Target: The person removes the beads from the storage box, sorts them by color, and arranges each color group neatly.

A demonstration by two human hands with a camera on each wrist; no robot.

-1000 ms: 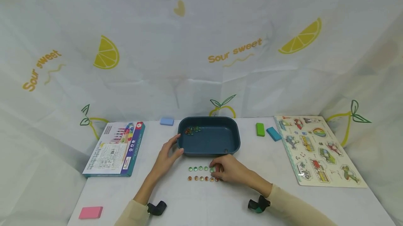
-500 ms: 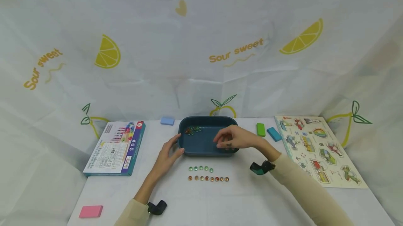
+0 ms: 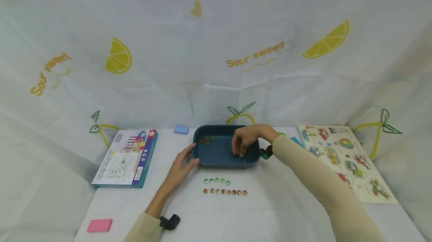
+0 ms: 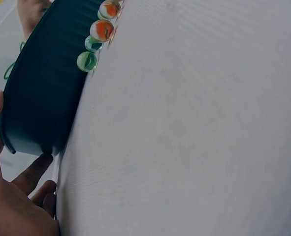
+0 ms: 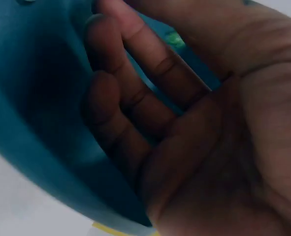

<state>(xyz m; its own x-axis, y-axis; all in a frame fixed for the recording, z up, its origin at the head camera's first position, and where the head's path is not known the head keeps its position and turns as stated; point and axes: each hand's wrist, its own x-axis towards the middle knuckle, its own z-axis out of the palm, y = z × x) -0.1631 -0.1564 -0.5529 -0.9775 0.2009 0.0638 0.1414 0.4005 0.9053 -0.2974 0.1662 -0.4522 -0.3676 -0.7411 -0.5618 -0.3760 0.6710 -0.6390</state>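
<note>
Now right hand (image 3: 245, 139) in tray (image 3: 219, 156) — left hand (image 3: 181, 164) steadying

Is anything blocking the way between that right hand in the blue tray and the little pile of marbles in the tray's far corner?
Nothing visible. The right hand hangs inside the blue tray; only bare tray floor lies between it and the marbles.

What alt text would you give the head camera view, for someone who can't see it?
A person's right hand reaches into a dark blue rectangular plastic tray while the left hand touches its left corner. Two rows of small glass marbles, green above orange, lie on the white table before it.
</note>
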